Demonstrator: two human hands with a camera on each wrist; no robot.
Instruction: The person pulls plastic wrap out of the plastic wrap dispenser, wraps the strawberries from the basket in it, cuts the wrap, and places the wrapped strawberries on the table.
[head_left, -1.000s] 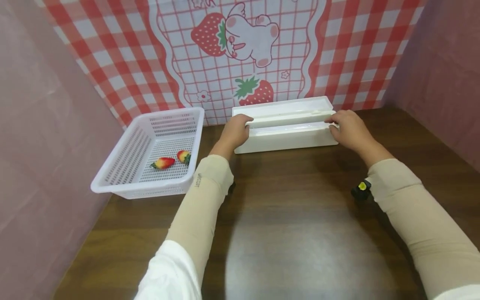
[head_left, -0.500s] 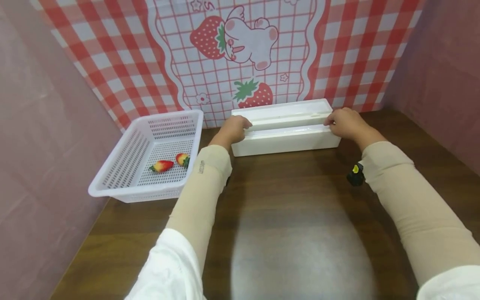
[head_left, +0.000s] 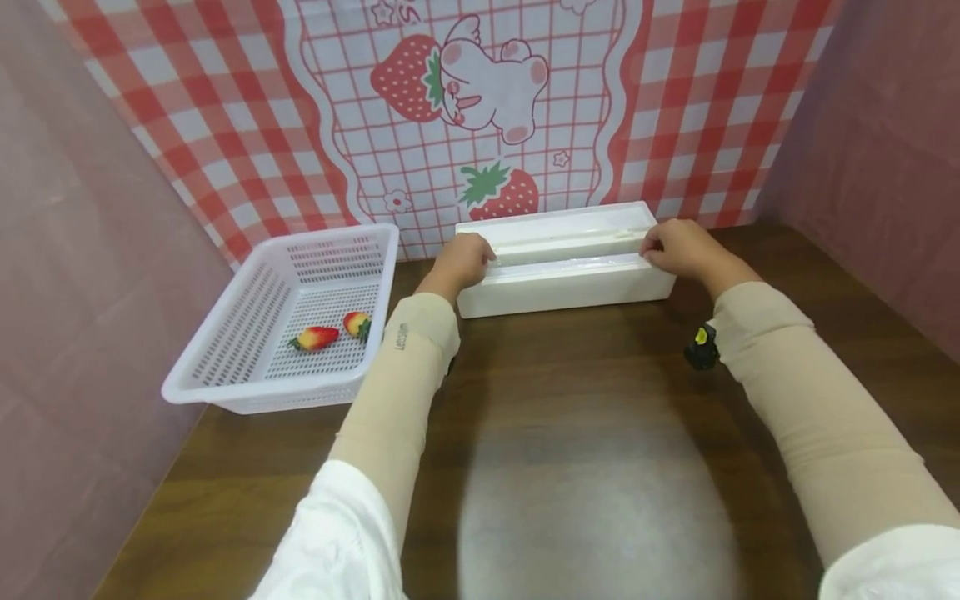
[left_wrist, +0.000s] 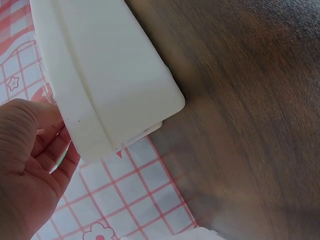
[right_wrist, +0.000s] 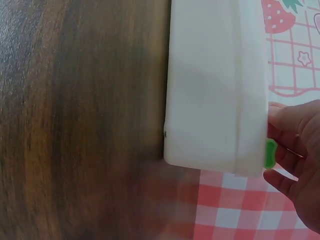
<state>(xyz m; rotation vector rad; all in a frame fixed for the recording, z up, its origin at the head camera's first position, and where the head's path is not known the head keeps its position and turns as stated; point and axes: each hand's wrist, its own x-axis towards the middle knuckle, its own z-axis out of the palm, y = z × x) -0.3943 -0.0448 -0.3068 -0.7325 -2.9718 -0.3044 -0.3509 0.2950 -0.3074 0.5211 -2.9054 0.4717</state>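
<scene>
A long white box (head_left: 570,292) stands with its lid (head_left: 555,225) tilted back and clear film along the opening. My left hand (head_left: 463,260) is at its left end; in the left wrist view the left hand (left_wrist: 30,155) has its thumb against the box (left_wrist: 110,75) edge and its fingers curled behind. At the right end is my right hand (head_left: 686,250), thumb and forefinger close together. The right wrist view shows the right hand (right_wrist: 300,150) with thumb and fingers at the edge of the box (right_wrist: 215,95), beside a small green piece (right_wrist: 270,153).
On the left stands a white perforated basket (head_left: 180,385) holding two red and yellow strawberries (head_left: 317,337). Behind the box hangs a red and white checked cloth (head_left: 697,100). The brown wooden table (head_left: 570,417) extends in front of the box.
The right thumb and forefinger, apart at first, have come closer together at the box's right end. The whole head view has shifted slightly, with the box and basket appearing lower and farther left.
</scene>
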